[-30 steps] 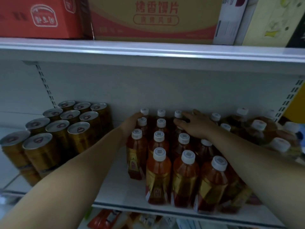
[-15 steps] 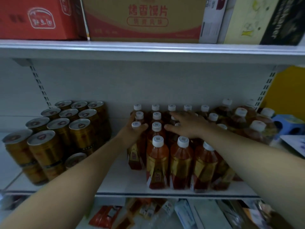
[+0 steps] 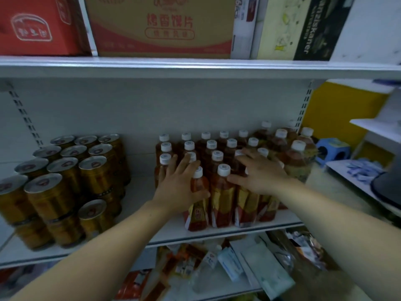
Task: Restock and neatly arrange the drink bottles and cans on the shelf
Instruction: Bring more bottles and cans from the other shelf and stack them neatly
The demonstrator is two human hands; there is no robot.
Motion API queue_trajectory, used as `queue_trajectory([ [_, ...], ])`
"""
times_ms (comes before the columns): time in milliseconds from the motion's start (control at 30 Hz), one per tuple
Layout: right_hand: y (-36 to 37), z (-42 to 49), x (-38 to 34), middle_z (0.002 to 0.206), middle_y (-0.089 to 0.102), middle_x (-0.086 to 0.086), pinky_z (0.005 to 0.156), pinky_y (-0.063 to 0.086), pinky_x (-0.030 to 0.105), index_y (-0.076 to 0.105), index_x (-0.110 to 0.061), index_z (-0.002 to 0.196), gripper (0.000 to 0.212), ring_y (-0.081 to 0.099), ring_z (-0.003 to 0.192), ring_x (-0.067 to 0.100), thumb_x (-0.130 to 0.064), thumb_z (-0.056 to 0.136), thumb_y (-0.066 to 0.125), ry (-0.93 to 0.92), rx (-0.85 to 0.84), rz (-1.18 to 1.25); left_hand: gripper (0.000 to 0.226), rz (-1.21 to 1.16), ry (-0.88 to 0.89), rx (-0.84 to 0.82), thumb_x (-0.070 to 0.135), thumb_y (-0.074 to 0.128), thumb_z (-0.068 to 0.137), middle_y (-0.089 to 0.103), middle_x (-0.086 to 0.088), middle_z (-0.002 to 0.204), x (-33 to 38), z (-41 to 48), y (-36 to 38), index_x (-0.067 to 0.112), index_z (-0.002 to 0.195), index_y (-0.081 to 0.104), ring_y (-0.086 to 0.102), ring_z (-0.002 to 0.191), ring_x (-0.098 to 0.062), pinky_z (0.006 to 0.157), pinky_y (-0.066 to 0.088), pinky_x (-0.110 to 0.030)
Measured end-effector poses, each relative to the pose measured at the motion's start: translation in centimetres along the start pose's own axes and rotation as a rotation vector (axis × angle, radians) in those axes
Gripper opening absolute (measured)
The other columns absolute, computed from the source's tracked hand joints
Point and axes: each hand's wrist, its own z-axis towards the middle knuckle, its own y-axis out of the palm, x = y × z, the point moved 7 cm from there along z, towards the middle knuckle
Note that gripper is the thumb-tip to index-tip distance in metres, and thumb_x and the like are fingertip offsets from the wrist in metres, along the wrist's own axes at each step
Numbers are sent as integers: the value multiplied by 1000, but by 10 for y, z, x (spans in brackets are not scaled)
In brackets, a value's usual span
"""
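Left hand fingers spread, thumb hooked round front bottle at its 3 o'clock; right hand fingers splayed flat atop neighbouring bottles, gripping nothing.

The left hand covers the neck of the front-left bottle in the block of tea bottles, and most of the bottle behind it. Whether its thumb clasps that bottle or only lies across it is unclear. The right hand hides the caps at the block's front right. Left of the block, the cans run off the edge. Above it, the cartons are cropped (their small print blurs). Below it, packets smear together. Far right of it, a dark object is cut off.
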Motion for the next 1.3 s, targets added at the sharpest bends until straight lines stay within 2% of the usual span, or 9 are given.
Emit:
queue_trajectory([
  [367, -24, 16, 54, 150, 37, -3, 100, 34, 36, 38, -32, 142, 95, 36, 134, 23, -90, 67, 21, -26, 96, 216, 90, 142, 37, -85, 77, 43, 74, 7, 4, 159, 46, 9, -21, 34, 148, 17, -3, 145, -21, 114, 0, -53],
  [567, -12, 42, 66, 156, 27, 1, 112, 25, 43, 31, -37, 144, 72, 29, 139, 25, -74, 83, 24, -122, -13, 215, 101, 181, -6, -215, 88, 37, 64, 2, 3, 160, 102, 43, 9, 40, 148, 10, -6, 145, -24, 113, -2, -57],
  [667, -1, 52, 59, 157, 22, 6, 111, 27, 45, 26, -34, 148, 81, 29, 139, 27, -77, 79, 20, -149, -113, 283, 95, 188, -51, -187, 88, 36, 66, 7, 4, 159, 106, 48, 22, 43, 147, 13, -6, 145, -26, 112, 4, -58],
  [733, -2, 59, 59, 151, 33, 11, 104, 34, 43, 35, -27, 143, 71, 40, 130, 28, -69, 87, 26, -198, -163, 148, 93, 214, -80, -174, 87, 36, 68, 10, 4, 159, 104, 48, 23, 43, 147, 14, -4, 145, -25, 113, 9, -55],
  [833, -25, 71, 56, 117, 61, 9, 69, 40, 32, 56, -26, 111, 41, 56, 89, 17, -59, 90, 42, -314, -91, 60, 101, 308, -124, -239, 91, 32, 63, 7, 3, 160, 107, 53, 22, 41, 148, 10, -2, 145, -27, 114, 6, -56],
  [1000, -22, 104, 66, 153, 30, 15, 108, 30, 48, 26, -20, 149, 83, 34, 134, 35, -74, 85, 32, -212, -92, -93, 104, 265, -120, -236, 87, 41, 64, 1, 8, 160, 119, 56, 23, 41, 147, -1, -5, 146, -26, 113, 5, -60],
  [1100, -9, 108, 63, 152, 32, 14, 107, 31, 47, 28, -20, 148, 83, 37, 132, 34, -75, 86, 30, -221, -178, 25, 103, 274, -136, -262, 87, 39, 64, 3, 12, 159, 116, 55, 26, 43, 147, -4, -7, 145, -25, 112, 8, -61],
  [1200, -33, 104, 67, 137, 50, 12, 92, 41, 40, 46, -19, 133, 74, 50, 116, 30, -73, 85, 34, -307, -37, -48, 104, 293, -156, -301, 92, 29, 59, -3, 9, 159, 116, 58, 23, 44, 146, -3, -8, 145, -24, 112, 3, -62],
  [1300, -63, 106, 103, 144, 44, 9, 93, 40, 38, 40, -23, 141, 79, 46, 123, 30, -76, 83, 35, -264, 91, 63, 105, 256, -150, -317, 93, 22, 60, -4, 7, 160, 129, 70, 21, 39, 148, 1, -6, 146, -24, 112, -3, -60],
])
